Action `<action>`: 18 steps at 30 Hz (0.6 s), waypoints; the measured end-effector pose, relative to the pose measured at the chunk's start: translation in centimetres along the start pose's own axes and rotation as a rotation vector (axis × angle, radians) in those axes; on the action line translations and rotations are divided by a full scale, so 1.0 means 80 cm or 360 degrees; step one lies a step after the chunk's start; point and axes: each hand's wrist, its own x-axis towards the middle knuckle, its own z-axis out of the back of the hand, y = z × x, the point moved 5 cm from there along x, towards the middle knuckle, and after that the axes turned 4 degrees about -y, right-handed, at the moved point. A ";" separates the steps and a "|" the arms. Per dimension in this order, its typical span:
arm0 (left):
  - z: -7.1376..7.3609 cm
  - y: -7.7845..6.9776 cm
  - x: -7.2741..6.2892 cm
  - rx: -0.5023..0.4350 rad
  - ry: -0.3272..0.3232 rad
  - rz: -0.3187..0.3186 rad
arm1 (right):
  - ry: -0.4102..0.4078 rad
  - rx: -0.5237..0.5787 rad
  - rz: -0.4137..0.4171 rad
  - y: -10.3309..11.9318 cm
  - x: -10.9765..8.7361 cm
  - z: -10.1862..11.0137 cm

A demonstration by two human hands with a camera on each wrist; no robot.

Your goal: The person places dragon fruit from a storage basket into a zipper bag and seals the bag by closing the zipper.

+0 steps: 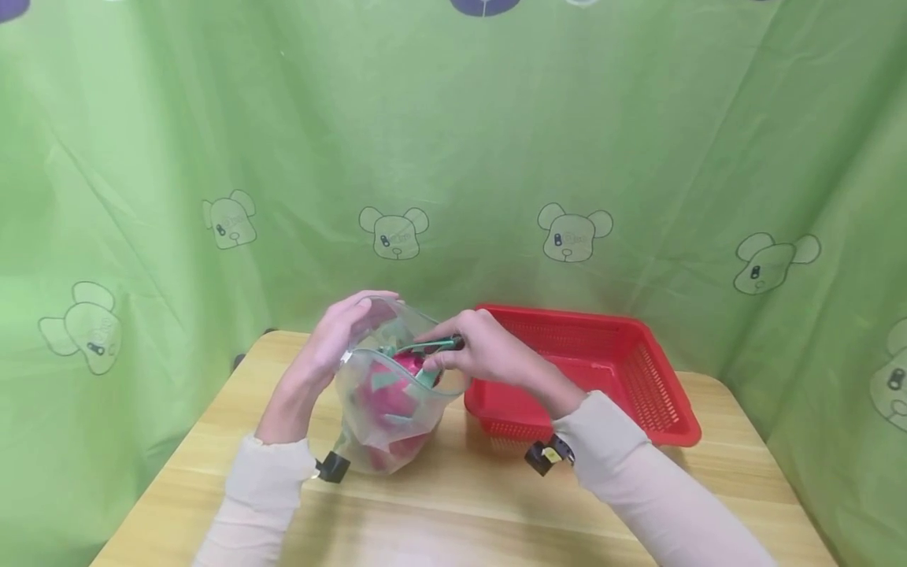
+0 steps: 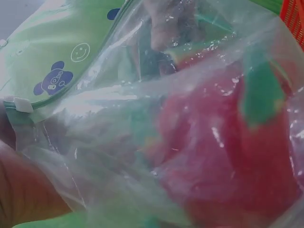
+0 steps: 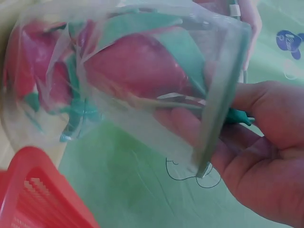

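A clear zip bag with a white slider stands on the table with its mouth open. My left hand grips the bag's rim on the left, thumb and fingers at the edge. At the mouth my right hand holds a pink dragon fruit with green scales by its green stem end. Its fingertips reach inside the bag. Deeper in lies more pink and green fruit, seen blurred through the plastic; how many pieces, I cannot tell.
Right of the bag, a red plastic basket with perforated sides sits on the wooden table. A green curtain printed with bear heads hangs behind the table and along its sides.
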 end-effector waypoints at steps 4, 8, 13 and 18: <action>-0.002 0.000 0.001 0.0070 0.0072 0.0047 | 0.0048 0.0261 -0.0156 -0.004 0.003 -0.001; -0.004 -0.001 0.005 0.0129 0.0085 0.0073 | 0.0119 0.0492 -0.0291 -0.005 0.007 -0.006; -0.003 -0.002 0.007 0.0096 0.0063 0.0058 | 0.0218 0.0596 -0.0412 -0.005 0.012 -0.016; -0.002 0.000 0.008 0.0051 0.0069 0.0028 | 0.0258 0.0604 -0.0497 -0.009 0.018 -0.025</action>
